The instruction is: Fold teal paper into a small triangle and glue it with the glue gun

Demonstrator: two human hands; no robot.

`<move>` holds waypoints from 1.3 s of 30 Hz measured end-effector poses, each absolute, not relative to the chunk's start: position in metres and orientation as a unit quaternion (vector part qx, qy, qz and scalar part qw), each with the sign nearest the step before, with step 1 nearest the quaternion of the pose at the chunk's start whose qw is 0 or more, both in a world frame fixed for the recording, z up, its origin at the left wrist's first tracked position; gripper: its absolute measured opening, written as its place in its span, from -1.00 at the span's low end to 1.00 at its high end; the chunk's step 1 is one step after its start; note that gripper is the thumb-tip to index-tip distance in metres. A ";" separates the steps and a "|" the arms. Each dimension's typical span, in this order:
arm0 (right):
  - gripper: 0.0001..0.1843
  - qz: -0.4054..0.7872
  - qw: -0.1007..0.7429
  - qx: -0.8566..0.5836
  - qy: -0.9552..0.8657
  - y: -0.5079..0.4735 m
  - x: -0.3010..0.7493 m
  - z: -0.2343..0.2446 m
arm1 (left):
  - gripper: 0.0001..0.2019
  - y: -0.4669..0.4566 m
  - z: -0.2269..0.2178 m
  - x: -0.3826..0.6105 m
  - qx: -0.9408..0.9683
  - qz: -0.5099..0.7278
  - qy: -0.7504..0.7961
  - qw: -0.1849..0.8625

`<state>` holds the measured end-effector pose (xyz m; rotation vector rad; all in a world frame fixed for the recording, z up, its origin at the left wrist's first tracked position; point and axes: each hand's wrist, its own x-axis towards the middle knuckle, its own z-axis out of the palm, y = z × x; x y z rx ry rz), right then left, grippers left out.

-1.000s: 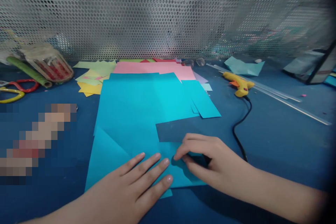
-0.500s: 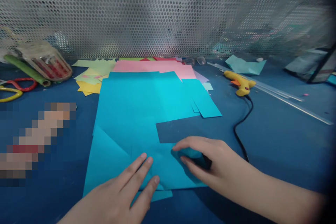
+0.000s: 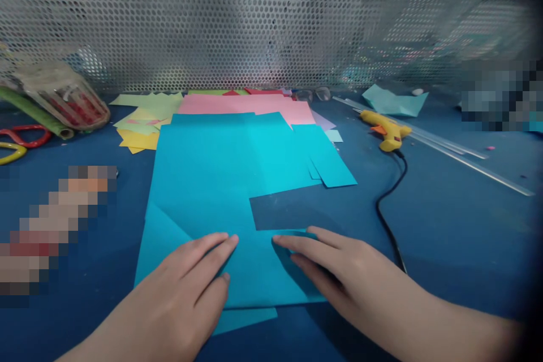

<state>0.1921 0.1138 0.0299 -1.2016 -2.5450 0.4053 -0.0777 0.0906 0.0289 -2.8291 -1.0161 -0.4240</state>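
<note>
Overlapping sheets of blue paper (image 3: 207,169) lie in the middle of the table (image 3: 449,237), running from the near edge toward the pink paper (image 3: 237,104) on the far side. The left hand (image 3: 182,285) rests on the near left part, fingers extended and clutching nothing. The right hand (image 3: 335,266) arches over the near right part, thumb apart from the fingers, its grasp empty. A glue gun (image 3: 388,133) lies far right, a jar (image 3: 68,99) far left.
</note>
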 end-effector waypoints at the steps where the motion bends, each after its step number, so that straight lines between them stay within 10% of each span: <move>1: -0.58 0.134 0.146 -0.414 -0.888 0.113 0.192 0.030 | -0.63 0.090 0.027 -0.077 -0.932 -0.137 -0.327 0.068; 11: -0.55 0.113 0.156 -0.395 -0.898 0.117 0.190 0.032 | -0.76 0.083 0.030 -0.074 -0.955 -0.089 -0.248 0.133; 39: -0.63 0.101 0.137 -0.392 -0.904 0.119 0.192 0.034 | -0.33 0.075 0.016 -0.083 -0.947 -0.049 -0.300 0.107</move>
